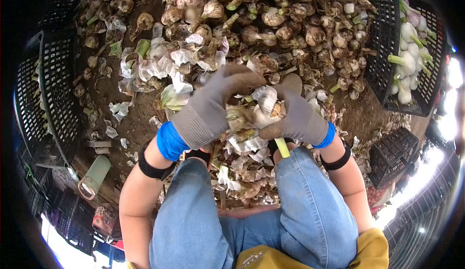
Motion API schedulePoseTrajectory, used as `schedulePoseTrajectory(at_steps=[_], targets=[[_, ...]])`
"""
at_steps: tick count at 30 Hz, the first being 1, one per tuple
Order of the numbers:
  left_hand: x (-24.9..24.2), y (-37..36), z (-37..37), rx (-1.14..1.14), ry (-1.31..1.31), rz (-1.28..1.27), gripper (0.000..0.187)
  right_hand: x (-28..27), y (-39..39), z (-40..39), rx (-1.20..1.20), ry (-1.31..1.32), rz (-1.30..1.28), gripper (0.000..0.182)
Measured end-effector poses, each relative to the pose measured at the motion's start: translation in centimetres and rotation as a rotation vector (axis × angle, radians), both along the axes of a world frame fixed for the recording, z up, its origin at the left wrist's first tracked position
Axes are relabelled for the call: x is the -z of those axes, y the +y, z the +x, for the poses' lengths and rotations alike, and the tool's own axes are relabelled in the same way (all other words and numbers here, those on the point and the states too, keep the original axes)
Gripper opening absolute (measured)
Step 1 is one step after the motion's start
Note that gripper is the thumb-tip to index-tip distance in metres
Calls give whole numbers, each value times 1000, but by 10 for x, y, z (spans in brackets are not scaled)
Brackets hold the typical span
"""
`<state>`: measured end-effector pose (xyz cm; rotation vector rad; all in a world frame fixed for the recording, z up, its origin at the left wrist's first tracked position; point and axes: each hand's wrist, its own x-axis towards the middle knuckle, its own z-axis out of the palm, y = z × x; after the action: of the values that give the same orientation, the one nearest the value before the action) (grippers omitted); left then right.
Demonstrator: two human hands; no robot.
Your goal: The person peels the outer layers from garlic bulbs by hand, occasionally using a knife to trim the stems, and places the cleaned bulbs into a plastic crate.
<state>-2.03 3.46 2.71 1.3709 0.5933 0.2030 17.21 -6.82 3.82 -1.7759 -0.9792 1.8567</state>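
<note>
Both hands wear grey gloves with blue cuffs and meet above the lap. My right hand (pixel 296 108) is closed round a garlic bulb (pixel 265 113) with white, partly peeled skin; its pale green stem (pixel 282 147) points down toward the knee. My left hand (pixel 218 97) is at the bulb's left side, fingers curved, with loose brownish husk (pixel 240 117) under its fingers. Whether the left fingers grip the husk is hard to make out. Peeled skins (pixel 179 58) lie scattered just beyond the hands.
A large heap of unpeeled garlic (pixel 310 22) fills the far side. At the right, a black crate (pixel 426 82) holds white bulbs with green stems. Another black crate (pixel 51 94) stands at the left, near a green cylinder (pixel 97 173). A smaller dark crate (pixel 395 156) sits at lower right.
</note>
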Motion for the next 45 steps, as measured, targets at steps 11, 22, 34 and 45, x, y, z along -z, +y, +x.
schedulePoseTrajectory(at_steps=[11,22,34,45], targets=[[11,-1,4,27,-155,13,35,-1,-1,-6,-16,-40,75,70],[41,39,-21,-297,487,909,50,-17,-12,60,471,222,-30,59],[104,27,-147,-25,1024,1005,37,69,24,12,-219,-753,659,49],[22,19,-63,56,1172,882,32,21,-4,-34,-927,25,99,27]])
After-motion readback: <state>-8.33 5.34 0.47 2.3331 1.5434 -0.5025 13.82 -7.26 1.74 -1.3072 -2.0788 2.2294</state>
